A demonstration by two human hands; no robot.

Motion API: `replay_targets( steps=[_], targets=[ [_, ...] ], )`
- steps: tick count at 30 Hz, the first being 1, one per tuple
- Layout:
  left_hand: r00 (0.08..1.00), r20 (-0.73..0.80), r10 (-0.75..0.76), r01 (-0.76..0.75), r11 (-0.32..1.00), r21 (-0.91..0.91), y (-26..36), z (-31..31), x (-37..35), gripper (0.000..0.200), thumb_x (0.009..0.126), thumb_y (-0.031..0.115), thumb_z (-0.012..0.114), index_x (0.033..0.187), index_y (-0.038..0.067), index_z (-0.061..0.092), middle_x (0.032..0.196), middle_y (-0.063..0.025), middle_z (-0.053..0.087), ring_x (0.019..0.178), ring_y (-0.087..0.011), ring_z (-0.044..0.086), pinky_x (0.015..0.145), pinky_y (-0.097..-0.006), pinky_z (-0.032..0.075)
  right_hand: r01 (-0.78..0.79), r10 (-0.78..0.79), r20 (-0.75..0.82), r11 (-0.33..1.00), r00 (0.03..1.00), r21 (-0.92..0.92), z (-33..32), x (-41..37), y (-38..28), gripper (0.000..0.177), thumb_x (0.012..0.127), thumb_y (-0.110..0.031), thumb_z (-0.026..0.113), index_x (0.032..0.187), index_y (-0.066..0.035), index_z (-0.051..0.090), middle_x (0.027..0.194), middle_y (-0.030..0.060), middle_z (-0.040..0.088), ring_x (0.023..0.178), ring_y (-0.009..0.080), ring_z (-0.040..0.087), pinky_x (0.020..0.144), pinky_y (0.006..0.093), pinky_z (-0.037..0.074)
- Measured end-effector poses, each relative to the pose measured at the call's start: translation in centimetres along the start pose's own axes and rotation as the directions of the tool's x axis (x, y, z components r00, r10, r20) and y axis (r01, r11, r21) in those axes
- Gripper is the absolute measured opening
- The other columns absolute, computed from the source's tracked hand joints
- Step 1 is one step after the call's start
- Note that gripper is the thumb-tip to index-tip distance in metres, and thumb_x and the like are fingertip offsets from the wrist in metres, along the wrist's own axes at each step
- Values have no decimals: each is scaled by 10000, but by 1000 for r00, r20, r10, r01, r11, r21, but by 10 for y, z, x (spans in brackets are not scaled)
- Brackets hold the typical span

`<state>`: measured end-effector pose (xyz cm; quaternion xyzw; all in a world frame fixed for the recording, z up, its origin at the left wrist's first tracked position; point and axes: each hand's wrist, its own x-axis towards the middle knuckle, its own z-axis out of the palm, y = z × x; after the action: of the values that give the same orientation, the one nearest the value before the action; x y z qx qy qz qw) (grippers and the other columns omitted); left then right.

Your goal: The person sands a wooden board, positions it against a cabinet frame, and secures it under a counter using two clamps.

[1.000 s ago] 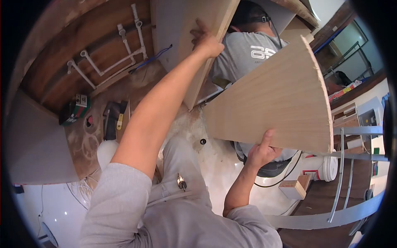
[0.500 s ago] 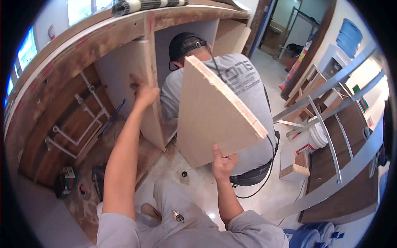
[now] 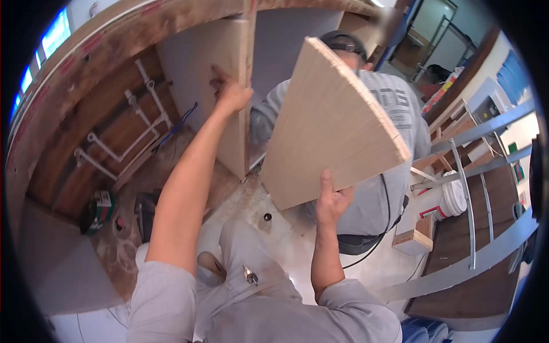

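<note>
My left hand (image 3: 231,94) is wrapped round the edge of an upright plywood panel (image 3: 220,108) in the cabinet frame, with fingers on its face. In my right hand (image 3: 333,203) is the lower edge of a loose wooden board (image 3: 331,126), thumb on the near face and fingers behind it. The board stands tilted, its rough cut edge facing up and to the right. Directly behind it a co-worker (image 3: 369,200) in a grey shirt and dark cap crouches by the cabinet, partly hidden by the board.
White pipes (image 3: 123,154) run along the cabinet's back at left, near a green can (image 3: 102,210). A metal ladder (image 3: 466,200), a white bucket (image 3: 449,197) and a small wooden box (image 3: 414,235) stand at right. A dark round hole (image 3: 267,217) shows in the floor.
The view has shifted, so the cabinet and board appear further right and higher. The board now covers more of the co-worker's head. Both hands keep their hold.
</note>
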<state>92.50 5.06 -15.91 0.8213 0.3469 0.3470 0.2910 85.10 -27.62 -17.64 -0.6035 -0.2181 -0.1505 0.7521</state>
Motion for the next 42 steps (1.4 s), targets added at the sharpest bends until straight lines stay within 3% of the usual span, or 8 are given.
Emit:
replay_targets(
  steps=[3, 9, 17, 21, 26, 36, 39, 42],
  targets=[
    [986, 121, -112, 116, 993, -25, 23, -27, -16, 1194, 705, 258, 688, 1367, 10, -274, 1381, -461, 19, 1262, -567, 280, 1058, -470, 313, 20, -21, 18, 999, 1000, 49, 5, 2, 1, 296, 870, -86, 642, 1109, 42, 523, 1045, 95, 593, 950, 144, 557, 852, 284, 438],
    [978, 143, -150, 158, 986, -46, 25, -28, -16, 1184, 710, 250, 682, 1377, 37, -273, 1403, -435, -13, 1256, -571, 287, 1050, -470, 334, 9, -12, 22, 993, 1000, 116, 21, 8, -6, 290, 880, -77, 629, 1118, 47, 522, 1065, 95, 587, 960, 136, 556, 865, 277, 433],
    [980, 143, -138, 151, 985, -86, 28, -26, -17, 1213, 698, 235, 701, 1367, 37, -292, 1415, -422, -29, 1271, -565, 264, 1050, -477, 333, -13, 6, 40, 984, 999, 177, 43, 42, 13, 293, 885, -97, 622, 1121, 48, 525, 1056, 95, 596, 968, 140, 559, 864, 273, 434],
    [969, 172, -175, 182, 983, -24, 28, -22, -15, 1233, 689, 237, 713, 1363, 35, -300, 1415, -422, -34, 1275, -553, 271, 1055, -467, 330, 52, -59, 38, 983, 998, 176, 56, 57, 26, 297, 883, -100, 623, 1124, 44, 525, 1045, 86, 604, 958, 135, 561, 857, 272, 435],
    [984, 146, -103, 115, 991, -72, 23, -24, -15, 1237, 700, 241, 718, 1351, 13, -309, 1401, -442, -48, 1306, -531, 234, 1067, -436, 320, 139, -148, 54, 980, 988, 140, 68, 74, 38, 286, 873, -106, 635, 1104, 35, 544, 1002, 81, 622, 930, 132, 572, 830, 268, 443],
    [984, 157, -81, 78, 997, 22, 12, -20, -4, 1231, 735, 270, 709, 1317, -41, -331, 1388, -458, -42, 1320, -490, 246, 1073, -416, 311, 100, -115, 72, 978, 991, 185, 95, 90, 62, 265, 853, -102, 642, 1074, 23, 566, 991, 96, 645, 905, 142, 589, 813, 276, 450],
    [971, 225, -84, 73, 996, 58, 3, -15, 8, 1234, 730, 279, 706, 1315, -44, -332, 1385, -462, -29, 1325, -489, 234, 1070, -417, 316, 106, -124, 74, 972, 989, 209, 101, 103, 73, 270, 849, -112, 644, 1072, 19, 569, 989, 101, 648, 910, 149, 593, 816, 280, 450],
    [975, 205, -82, 92, 995, -37, 12, -24, -4, 1224, 723, 253, 702, 1321, -41, -324, 1383, -463, -25, 1333, -487, 212, 1066, -419, 321, 82, -104, 101, 976, 989, 202, 109, 116, 87, 286, 840, -124, 653, 1075, 18, 572, 971, 103, 655, 898, 151, 601, 808, 284, 458]
  ],
)
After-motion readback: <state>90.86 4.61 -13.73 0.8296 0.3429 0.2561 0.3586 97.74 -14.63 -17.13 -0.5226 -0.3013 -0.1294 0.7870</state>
